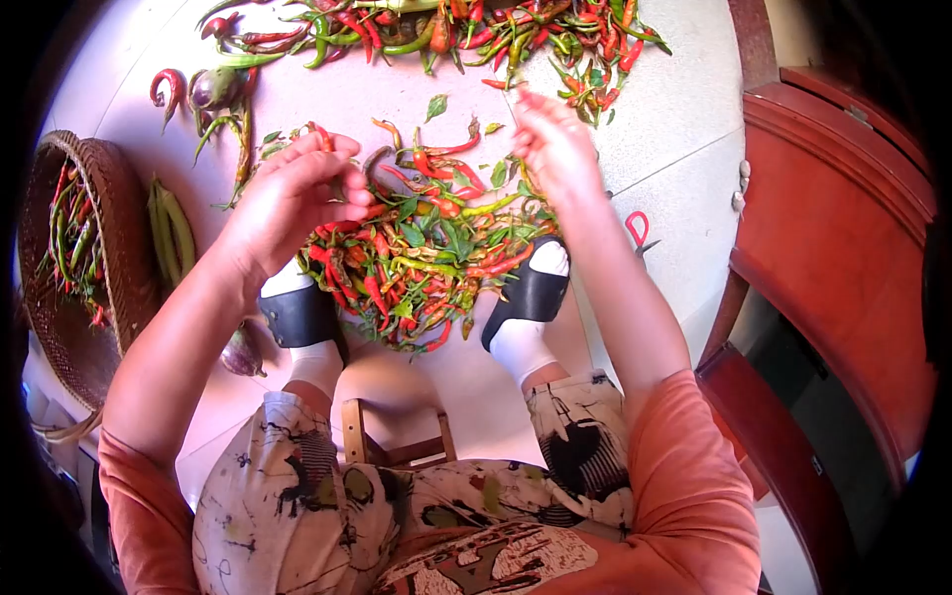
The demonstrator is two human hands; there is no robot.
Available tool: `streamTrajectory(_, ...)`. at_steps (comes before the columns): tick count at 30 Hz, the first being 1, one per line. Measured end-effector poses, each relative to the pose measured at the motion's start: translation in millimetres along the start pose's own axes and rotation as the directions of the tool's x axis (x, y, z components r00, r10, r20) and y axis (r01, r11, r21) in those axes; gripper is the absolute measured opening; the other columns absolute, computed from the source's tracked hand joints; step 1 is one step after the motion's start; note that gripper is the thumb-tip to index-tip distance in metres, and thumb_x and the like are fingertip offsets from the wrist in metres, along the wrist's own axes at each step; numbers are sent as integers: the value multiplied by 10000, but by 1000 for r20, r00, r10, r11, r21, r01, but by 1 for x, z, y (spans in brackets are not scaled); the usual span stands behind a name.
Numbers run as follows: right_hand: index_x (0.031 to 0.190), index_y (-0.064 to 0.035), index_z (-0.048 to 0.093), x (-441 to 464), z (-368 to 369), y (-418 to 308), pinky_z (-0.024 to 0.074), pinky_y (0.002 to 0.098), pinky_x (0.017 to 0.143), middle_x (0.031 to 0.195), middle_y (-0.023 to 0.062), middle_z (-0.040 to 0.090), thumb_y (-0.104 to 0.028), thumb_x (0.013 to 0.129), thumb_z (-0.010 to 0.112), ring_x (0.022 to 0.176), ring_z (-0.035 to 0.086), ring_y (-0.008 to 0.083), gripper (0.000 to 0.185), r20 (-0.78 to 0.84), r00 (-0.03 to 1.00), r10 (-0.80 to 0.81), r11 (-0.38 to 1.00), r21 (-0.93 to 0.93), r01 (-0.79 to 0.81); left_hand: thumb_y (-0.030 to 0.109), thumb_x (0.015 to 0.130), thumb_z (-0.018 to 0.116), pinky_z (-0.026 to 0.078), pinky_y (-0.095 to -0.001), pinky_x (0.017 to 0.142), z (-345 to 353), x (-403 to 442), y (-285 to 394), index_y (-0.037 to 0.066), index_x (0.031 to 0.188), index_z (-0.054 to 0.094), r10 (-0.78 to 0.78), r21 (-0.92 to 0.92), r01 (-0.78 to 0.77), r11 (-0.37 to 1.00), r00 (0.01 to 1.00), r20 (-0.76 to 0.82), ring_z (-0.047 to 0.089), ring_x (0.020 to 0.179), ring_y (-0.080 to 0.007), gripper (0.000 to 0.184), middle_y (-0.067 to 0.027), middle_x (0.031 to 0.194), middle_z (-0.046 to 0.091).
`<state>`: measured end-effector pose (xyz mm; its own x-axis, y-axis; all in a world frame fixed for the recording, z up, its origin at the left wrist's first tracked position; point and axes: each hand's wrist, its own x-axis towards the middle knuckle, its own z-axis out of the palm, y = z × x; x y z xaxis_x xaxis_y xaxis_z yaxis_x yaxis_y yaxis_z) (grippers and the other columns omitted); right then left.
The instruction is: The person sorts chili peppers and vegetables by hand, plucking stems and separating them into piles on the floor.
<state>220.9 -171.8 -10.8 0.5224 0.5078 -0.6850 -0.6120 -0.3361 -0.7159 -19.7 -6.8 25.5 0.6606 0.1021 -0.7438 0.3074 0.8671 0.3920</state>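
My left hand (302, 183) is over the left side of a loose pile of chili peppers (426, 258), its fingers curled together. The tip of a red chili pepper (321, 136) sticks out by its knuckles. My right hand (557, 144) reaches forward to the right, its fingers smeared by motion. Just past those fingertips is a small red chili (494, 83), and I cannot tell whether it is held. The near pile mixes red, green and browned chilies with leaves, and lies on the floor between my feet. A second band of chilies (436, 35) stretches along the far side.
At left stands a wicker basket (124, 228) with chilies inside; long green vegetables (171, 233) and an eggplant (241, 352) lie beside it. Another eggplant (212, 89) is farther off. Red-handled scissors (638, 230) lie at right, near red wooden furniture (833, 228). A wooden stool (354, 431) is beneath me.
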Motion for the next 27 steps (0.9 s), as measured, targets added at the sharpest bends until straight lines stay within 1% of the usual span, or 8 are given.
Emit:
streamTrajectory(3,1033,-22,531,-34,38,21,454,203,518,815,34,580,-74,832,645,620,533,73,237,144,988,61,995,-86,-49,214,919,511,507,-335,808,10,11,-7,49,1084,537,-8,-45,11,999,998,61,609,846,-167,235,-76,935,610)
streamTrajectory(7,1073,-23,526,-58,74,37,467,207,598,844,31,588,-144,815,693,698,553,81,330,421,906,-53,972,-188,144,236,929,510,502,-333,804,19,21,-13,69,1136,525,-39,-114,41,993,999,14,602,871,-166,266,-67,993,614)
streamTrajectory(10,1000,-50,598,-29,55,23,483,260,630,827,36,612,-223,837,668,704,562,96,248,202,968,-152,854,-466,231,231,936,502,516,-310,740,11,18,-13,71,1107,533,-50,-74,54,996,997,61,610,804,-159,236,-55,924,621)
streamTrajectory(12,969,-70,623,17,12,21,498,313,674,891,88,610,-172,790,663,732,601,182,210,156,854,-496,474,-776,417,213,935,508,521,-282,668,4,16,-15,68,1059,549,-51,-99,61,993,994,99,609,736,-150,195,-41,847,615)
streamTrajectory(14,978,-112,635,31,-8,4,500,387,721,966,123,584,-190,751,673,817,614,288,243,156,794,-588,132,-950,284,204,934,512,517,-274,657,7,13,-13,68,1058,556,-61,-54,67,996,993,104,604,729,-142,189,-37,836,611)
streamTrajectory(16,969,-129,636,37,-12,3,495,415,728,968,121,575,-241,724,708,828,607,317,279,239,784,-573,33,-949,314,178,924,538,499,-253,616,18,7,-10,74,1055,581,-81,14,80,997,993,90,587,703,-123,172,-27,819,605)
streamTrajectory(20,872,-156,626,43,4,6,501,412,664,893,79,555,-325,684,749,771,606,297,281,246,788,-564,-8,-956,292,146,895,589,432,-186,487,20,10,-12,52,1038,590,-14,155,1,988,996,84,564,604,-62,171,3,732,598)
streamTrajectory(27,838,-131,671,18,5,-5,496,378,630,833,89,617,-312,731,726,690,619,258,218,276,876,-396,-34,-958,286,177,914,560,522,-254,668,16,12,-11,85,1108,557,-34,6,34,999,997,64,621,747,-116,215,-44,905,638)
